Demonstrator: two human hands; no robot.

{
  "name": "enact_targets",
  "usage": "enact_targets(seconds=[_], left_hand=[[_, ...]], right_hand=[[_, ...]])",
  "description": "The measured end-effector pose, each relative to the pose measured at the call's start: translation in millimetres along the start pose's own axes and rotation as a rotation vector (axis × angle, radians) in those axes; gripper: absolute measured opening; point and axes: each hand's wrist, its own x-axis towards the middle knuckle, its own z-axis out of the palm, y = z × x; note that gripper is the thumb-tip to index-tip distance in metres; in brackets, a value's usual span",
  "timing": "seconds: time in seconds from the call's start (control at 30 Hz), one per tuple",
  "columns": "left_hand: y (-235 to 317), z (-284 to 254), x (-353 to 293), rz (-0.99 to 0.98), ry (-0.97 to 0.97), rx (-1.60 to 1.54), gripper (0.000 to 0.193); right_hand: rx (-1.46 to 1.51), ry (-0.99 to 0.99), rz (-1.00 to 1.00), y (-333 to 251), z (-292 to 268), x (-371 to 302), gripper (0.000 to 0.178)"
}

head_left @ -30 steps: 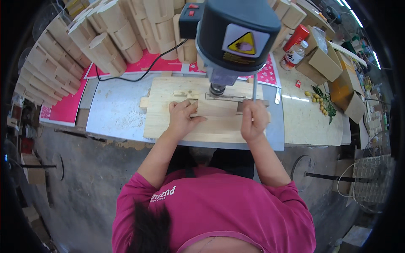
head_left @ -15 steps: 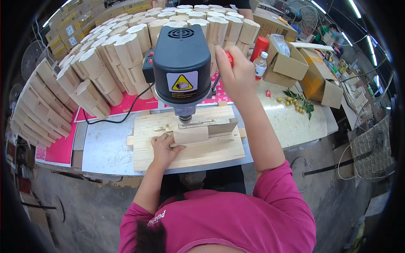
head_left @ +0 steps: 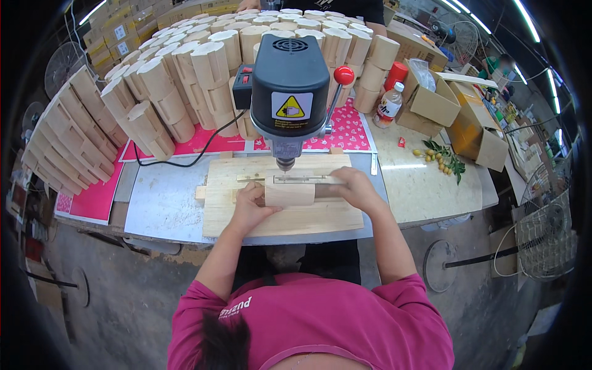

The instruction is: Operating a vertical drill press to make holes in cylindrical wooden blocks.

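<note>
A pale wooden block (head_left: 290, 193) lies on a wooden jig board (head_left: 280, 216) under the bit of a dark bench drill press (head_left: 290, 86). My left hand (head_left: 251, 206) presses on the block's left end. My right hand (head_left: 354, 188) rests on its right end, beside a thin metal guide strip (head_left: 296, 179). The drill's red-knobbed lever (head_left: 343, 76) stands free at the upper right of the drill head.
Stacks of curved wooden pieces (head_left: 172, 92) fill the bench behind and to the left. A red can and a bottle (head_left: 390, 102), open cardboard boxes (head_left: 456, 111) and a sprig of small yellow fruit (head_left: 439, 157) sit to the right. A black cable (head_left: 185, 161) crosses the bench.
My right hand has come down from the drill's red-knobbed lever and now lies on the right end of the block. The left hand has stayed on the block.
</note>
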Motion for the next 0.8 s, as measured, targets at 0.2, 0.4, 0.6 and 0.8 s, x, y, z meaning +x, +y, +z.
enact_targets(seconds=[0.2, 0.4, 0.6, 0.8], left_hand=[[50, -83, -41, 0.196, -0.034, 0.088, 0.029], [81, -137, -66, -0.363, 0.415, -0.468, 0.019], [79, -126, -81, -0.554, 0.432, -0.495, 0.027], [83, -114, -86, -0.579, 0.362, -0.396, 0.028]], right_hand=[[0.447, -0.006, 0.122, -7, 0, -36, 0.026], [0.614, -0.223, 0.326, -37, 25, -50, 0.025], [0.339, -0.161, 0.1, -67, 30, -51, 0.026], [0.178, 0.125, -0.078, -90, -16, -54, 0.031]])
